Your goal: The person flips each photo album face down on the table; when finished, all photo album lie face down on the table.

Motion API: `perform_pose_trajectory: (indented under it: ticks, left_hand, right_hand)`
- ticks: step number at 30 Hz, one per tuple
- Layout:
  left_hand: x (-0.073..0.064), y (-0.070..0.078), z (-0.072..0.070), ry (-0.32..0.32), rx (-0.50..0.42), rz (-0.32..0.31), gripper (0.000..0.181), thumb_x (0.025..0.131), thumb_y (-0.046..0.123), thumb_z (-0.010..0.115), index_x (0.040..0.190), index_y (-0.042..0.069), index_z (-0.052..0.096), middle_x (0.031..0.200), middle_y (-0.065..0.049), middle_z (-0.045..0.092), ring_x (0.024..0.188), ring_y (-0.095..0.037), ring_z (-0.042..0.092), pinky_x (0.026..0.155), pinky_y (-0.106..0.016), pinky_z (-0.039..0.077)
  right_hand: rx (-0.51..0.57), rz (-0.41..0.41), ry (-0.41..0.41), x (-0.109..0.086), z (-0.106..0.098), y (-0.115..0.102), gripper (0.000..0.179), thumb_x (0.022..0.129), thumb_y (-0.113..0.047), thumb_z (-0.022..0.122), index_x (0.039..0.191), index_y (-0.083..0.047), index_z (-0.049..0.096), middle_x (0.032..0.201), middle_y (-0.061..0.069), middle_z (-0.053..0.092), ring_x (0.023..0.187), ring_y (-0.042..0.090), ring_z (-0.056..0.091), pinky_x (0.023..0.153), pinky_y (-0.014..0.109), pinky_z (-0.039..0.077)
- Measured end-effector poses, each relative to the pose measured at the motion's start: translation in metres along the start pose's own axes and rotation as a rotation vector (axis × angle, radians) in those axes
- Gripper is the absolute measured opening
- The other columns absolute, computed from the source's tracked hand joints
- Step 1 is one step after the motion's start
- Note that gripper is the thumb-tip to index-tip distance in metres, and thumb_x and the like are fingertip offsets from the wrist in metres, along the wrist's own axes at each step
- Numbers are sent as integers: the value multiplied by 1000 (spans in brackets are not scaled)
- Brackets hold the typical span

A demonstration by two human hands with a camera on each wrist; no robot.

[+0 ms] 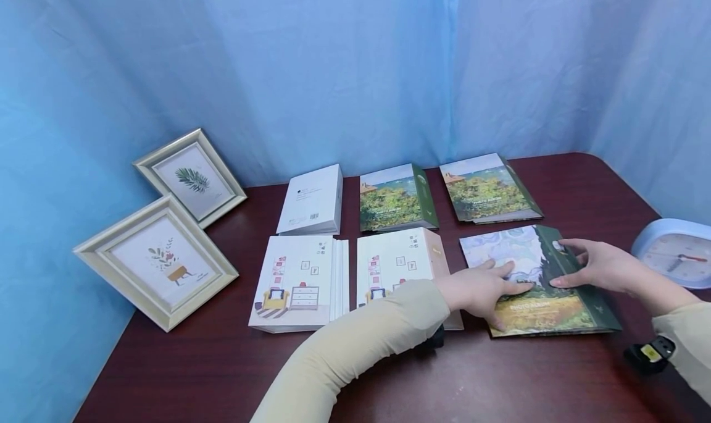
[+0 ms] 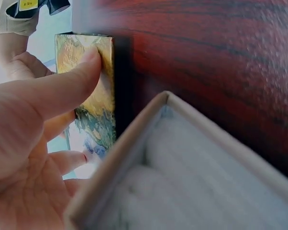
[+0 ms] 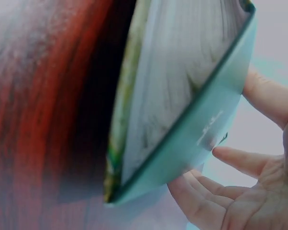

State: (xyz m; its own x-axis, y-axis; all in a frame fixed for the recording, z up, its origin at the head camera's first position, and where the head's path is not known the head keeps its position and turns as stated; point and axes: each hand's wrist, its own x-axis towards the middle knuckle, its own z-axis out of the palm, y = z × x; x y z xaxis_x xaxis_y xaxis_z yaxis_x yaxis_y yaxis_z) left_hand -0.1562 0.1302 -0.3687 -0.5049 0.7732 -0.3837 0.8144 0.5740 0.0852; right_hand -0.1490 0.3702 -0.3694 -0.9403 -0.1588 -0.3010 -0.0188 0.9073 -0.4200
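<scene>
A photo album (image 1: 547,318) with a painted landscape cover and a dark green spine lies face up at the front right of the table. Spread over its cover is my left hand (image 1: 480,290), thumb near the lower edge. My right hand (image 1: 602,265) touches the spine side with its fingertips. In the right wrist view, the fingers (image 3: 249,160) lie against the green spine (image 3: 206,132), and the page edges (image 3: 175,72) show between the covers. Beneath the left forearm is a white album (image 1: 383,256) with a room drawing, partly hidden by the sleeve.
Another white room-drawing album (image 1: 297,281) lies farther left, and a plain white one (image 1: 311,194) behind it. Two green-spined albums (image 1: 389,194) (image 1: 483,194) line the back. Two picture frames (image 1: 161,259) (image 1: 191,179) stand left. A clock (image 1: 677,256) stands at the right edge.
</scene>
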Motion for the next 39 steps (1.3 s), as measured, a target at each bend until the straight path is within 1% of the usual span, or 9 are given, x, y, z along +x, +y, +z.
perform_pose_trajectory:
  ticks: [3,8,15,20,24,30,32,36,39]
  left_hand:
    - [0,1,0,4,-1,1,85,80,55,67,148,44,18,160,4,8,146,-19,12,115,-23,16]
    - [-2,1,-1,8,-12,5,83,81,55,66,149,43,19,160,4,7,146,-20,10,116,-23,16]
    - [-4,-2,-2,-2,-73,21,77,84,53,64,148,42,22,160,6,5,147,-20,5,115,-23,18]
    - [-2,-2,-1,7,-46,18,75,84,54,63,148,43,24,160,3,8,146,-19,8,115,-23,18]
    - [-2,-2,-1,23,-21,18,72,84,56,62,146,43,29,159,0,12,146,-19,12,115,-25,20]
    - [-4,-3,-4,39,-29,9,69,84,57,62,144,43,33,158,2,15,145,-15,14,114,-25,21]
    - [-5,-4,-5,39,-29,11,68,84,58,61,144,43,33,158,3,16,145,-14,15,114,-24,22]
    - [-9,-6,-6,47,-34,20,67,84,57,61,144,41,35,157,3,19,144,-13,18,113,-23,24]
    - [-12,-8,-7,70,-47,25,65,85,56,60,144,39,38,157,3,22,143,-13,20,112,-22,26]
  right_hand:
    - [-10,0,9,-1,-1,0,97,75,-42,78,134,18,32,115,46,46,102,55,50,69,50,50]
    - [-2,12,13,-1,-1,0,97,74,-42,78,134,18,32,115,45,46,102,54,49,69,50,50]
    - [12,57,41,4,1,6,110,66,-54,80,134,18,31,110,41,51,96,51,53,68,48,49]
    - [25,56,49,4,3,8,109,67,-52,80,134,18,31,110,41,51,97,50,52,70,50,49]
    - [26,48,66,3,6,8,108,67,-52,80,133,18,32,110,40,51,96,49,53,69,48,50]
    - [13,10,109,-1,5,1,99,70,-44,81,132,19,34,106,36,55,90,41,57,67,45,50]
    - [13,4,112,-2,4,-2,98,71,-41,81,131,19,34,105,36,54,89,42,57,66,46,50]
    - [4,4,126,-5,4,-8,96,71,-40,81,131,19,35,107,37,54,95,47,54,68,49,50]
    - [4,-4,146,-6,6,-10,94,71,-41,80,131,17,37,109,36,54,100,49,52,71,51,49]
